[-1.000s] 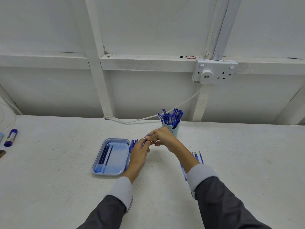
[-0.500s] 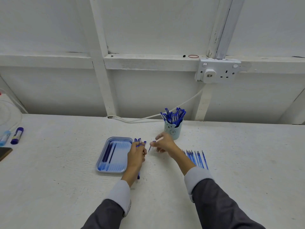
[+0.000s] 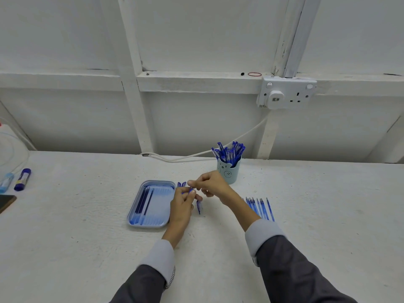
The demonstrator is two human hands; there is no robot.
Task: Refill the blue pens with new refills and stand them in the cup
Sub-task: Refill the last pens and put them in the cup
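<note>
My left hand (image 3: 182, 205) is closed around a blue pen (image 3: 189, 191) just right of the pale blue tray (image 3: 153, 224), and my right hand (image 3: 211, 184) pinches that pen's far end. A loose pen piece (image 3: 199, 207) lies on the table below my fingers. Two more blue pens (image 3: 181, 184) lie beside the tray's top right corner. The tray holds a few dark refills (image 3: 143, 201). A light blue bear cup (image 3: 229, 171) full of blue pens stands behind my right hand. Several new refills (image 3: 260, 207) lie in a row to the right.
A white cable (image 3: 175, 157) runs along the wall from a socket (image 3: 286, 92). At the far left lie a glue stick (image 3: 22, 179), a pale tube (image 3: 6, 182) and a dark flat object (image 3: 6, 203). A white wall stands behind the table.
My hands parted half a second ago and have come together again on the pen beside the tray. A loose pen piece now lies on the table below them.
</note>
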